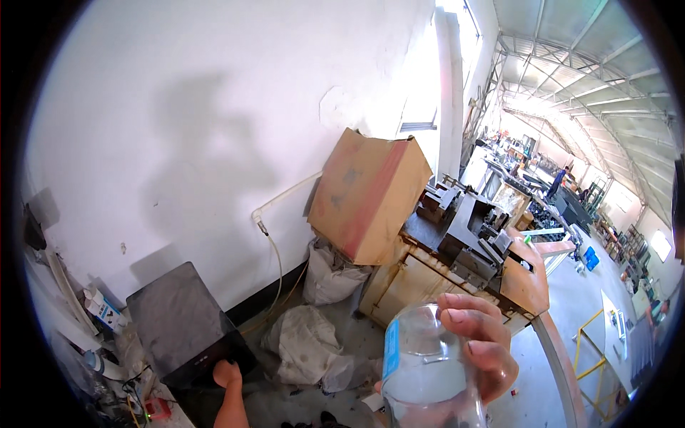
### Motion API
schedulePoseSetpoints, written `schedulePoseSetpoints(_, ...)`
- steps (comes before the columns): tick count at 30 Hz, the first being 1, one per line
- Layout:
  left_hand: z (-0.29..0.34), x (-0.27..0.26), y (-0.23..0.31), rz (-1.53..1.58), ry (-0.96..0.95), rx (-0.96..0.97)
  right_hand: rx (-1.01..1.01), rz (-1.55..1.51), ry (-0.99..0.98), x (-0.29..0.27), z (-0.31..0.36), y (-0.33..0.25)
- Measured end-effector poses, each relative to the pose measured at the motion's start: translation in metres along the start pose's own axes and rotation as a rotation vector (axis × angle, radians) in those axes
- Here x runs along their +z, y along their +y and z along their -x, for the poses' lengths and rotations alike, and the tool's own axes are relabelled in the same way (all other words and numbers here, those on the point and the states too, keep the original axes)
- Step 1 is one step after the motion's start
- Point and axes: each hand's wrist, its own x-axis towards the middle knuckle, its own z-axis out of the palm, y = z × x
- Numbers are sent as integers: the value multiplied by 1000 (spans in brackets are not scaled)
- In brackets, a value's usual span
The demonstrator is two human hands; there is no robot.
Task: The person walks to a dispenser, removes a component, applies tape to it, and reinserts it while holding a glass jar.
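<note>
Close in front of me, my right hand [485, 346] wraps its fingers around a clear, see-through jar [428, 357] with a blue label on its left side. The jar is tilted, and its lower part runs towards the bottom of the view. At the lower left, my left hand [227, 372] is at the front face of a dark, box-shaped appliance [178, 321] standing by the wall. The fingers of that hand are mostly hidden against the dark front, so what they grip, if anything, does not show.
A big cardboard box [367, 192] rests above white sacks [307, 346] by the wall. Right of it, metal machine parts [471, 228] sit on a rusty cabinet [414, 285]. Cables and a red device [157, 408] lie at lower left. A distant person [558, 182] stands in the hall.
</note>
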Motion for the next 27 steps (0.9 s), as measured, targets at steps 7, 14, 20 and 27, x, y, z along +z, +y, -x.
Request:
schedulePoseSetpoints(7, -4, -9, -3, -6, -146, -48, 0, -72, -25, -14, -12, -4)
schedulePoseSetpoints(14, -6, -7, 10, -60, -197, -116, -92, -70, -94, -22, -26, 1)
schedulePoseSetpoints(20, -8, 17, -1, -112, -195, -127, -103, -86, -145, -28, -35, -2)
schedulePoseSetpoints(27, 22, -78, 21, -60, -212, 77, -145, -90, -129, -32, -44, 1)
